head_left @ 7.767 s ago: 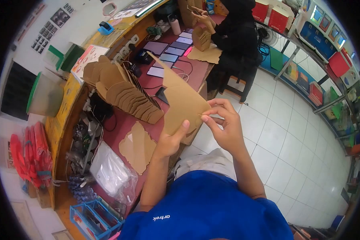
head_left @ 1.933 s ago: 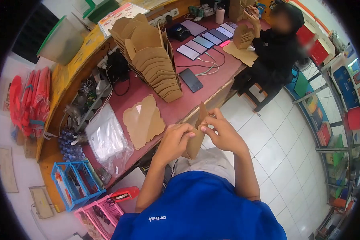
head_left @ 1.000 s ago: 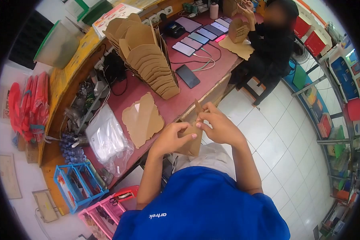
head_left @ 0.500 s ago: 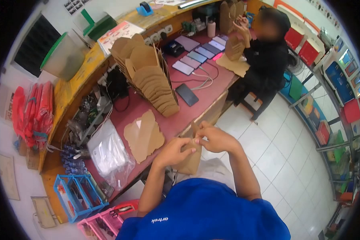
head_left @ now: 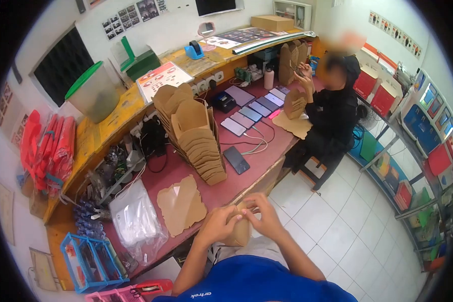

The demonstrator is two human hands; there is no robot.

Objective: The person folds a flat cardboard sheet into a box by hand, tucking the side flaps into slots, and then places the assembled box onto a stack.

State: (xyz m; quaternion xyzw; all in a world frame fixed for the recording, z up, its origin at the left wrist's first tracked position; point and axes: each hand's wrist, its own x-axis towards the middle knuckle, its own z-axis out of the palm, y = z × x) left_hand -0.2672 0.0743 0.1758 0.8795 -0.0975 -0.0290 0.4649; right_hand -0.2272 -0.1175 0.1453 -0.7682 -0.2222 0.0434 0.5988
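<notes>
Both forearms (head_left: 298, 255) reach forward and lean inward. The left hand (head_left: 218, 225) and the right hand (head_left: 265, 216) are close together, with the fingers (head_left: 259, 199) bent, the thumbs (head_left: 252, 218) nearly meeting, both in a pinching pose.

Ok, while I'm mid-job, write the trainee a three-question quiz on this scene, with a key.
1. Multiple choice: what are the left hand and right hand handling?
a) a bottle
b) a piece of cardboard
c) a roll of tape

2. True or false: the dark phone lies on the reddish table, beside the cardboard stack.

3. Fill in the blank: the plastic tub has a ____ lid.

Key: 1. b; 2. true; 3. green.
</notes>
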